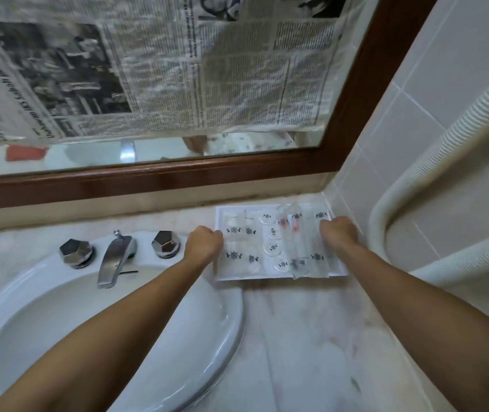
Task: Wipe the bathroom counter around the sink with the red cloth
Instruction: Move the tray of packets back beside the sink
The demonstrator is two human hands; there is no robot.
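A white tray (273, 276) of wrapped toiletries sits on the pale marble counter (302, 331) in the back right corner. My left hand (203, 243) grips the tray's left edge and my right hand (338, 231) grips its right edge. Both forearms reach forward over the counter. The white sink (213, 322) lies at the left. The red cloth shows only as a reflection (24, 153) in the mirror at the far left; the cloth itself is out of view.
A chrome faucet (115, 260) with two faceted knobs (76, 252) (166, 243) stands behind the basin. A wood-framed mirror (178, 173) covered with newspaper is behind the counter. A tiled wall and a pale towel (433, 203) close off the right side.
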